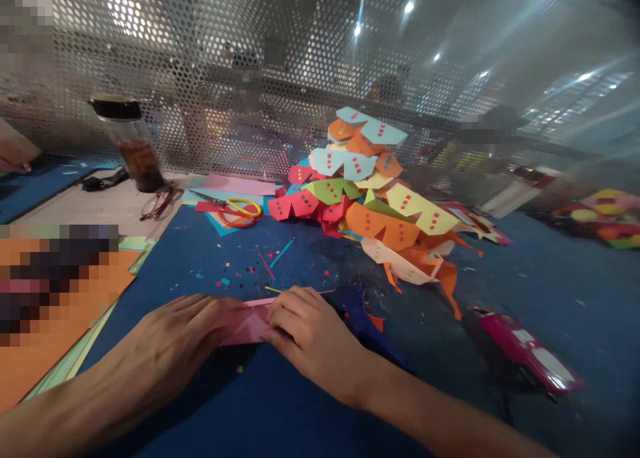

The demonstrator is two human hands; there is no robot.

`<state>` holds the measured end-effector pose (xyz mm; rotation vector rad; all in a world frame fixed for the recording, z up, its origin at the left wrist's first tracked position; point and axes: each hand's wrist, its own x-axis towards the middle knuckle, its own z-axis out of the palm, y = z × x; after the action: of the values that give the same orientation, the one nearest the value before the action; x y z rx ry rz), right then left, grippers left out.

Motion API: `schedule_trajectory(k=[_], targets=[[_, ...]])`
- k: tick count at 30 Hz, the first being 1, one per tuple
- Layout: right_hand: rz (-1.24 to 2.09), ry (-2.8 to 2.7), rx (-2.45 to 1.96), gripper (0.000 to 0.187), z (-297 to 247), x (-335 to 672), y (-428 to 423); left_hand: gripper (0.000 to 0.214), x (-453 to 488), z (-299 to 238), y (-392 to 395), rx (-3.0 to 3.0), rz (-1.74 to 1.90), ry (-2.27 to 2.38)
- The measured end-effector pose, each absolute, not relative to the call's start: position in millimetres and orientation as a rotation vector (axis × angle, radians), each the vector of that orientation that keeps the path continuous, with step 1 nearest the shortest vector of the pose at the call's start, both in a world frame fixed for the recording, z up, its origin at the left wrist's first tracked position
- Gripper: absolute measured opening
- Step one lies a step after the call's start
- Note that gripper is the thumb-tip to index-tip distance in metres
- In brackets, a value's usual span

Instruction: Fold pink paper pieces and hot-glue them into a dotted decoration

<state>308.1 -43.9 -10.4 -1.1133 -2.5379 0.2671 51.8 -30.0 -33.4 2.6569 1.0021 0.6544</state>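
A folded piece of pink paper (250,326) lies on the blue table between my hands. My left hand (183,331) holds its left end, fingers pressed together over it. With curled fingers, my right hand (313,338) grips the right end. My palms hide both ends of the paper. Just beyond the hands lie thin paper strips (281,253) and small coloured scraps. A dark blue object (357,308), which I cannot make out, lies beside my right hand.
A heap of folded paper figures (383,225) stands behind my right hand. Scissors (237,211) lie on paper sheets; eyeglasses (159,203) and a dark-lidded bottle (133,148) stand left of them. Orange paper (100,298) is at left, a magenta device (530,351) at right. A perforated metal screen (190,78) borders the table.
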Motion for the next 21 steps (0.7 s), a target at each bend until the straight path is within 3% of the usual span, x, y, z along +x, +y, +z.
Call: schedule_trajectory(k=[7,21], targets=[[0.296,-2.515,-1.154,0.019,-10,307,-44,0.046,47,-23,-44,2.807,0.644,0.918],[0.340,-2.406,-1.175,0.011,-10,306,-45,0.064,43,-29,-47,3.019,0.661,0.830]])
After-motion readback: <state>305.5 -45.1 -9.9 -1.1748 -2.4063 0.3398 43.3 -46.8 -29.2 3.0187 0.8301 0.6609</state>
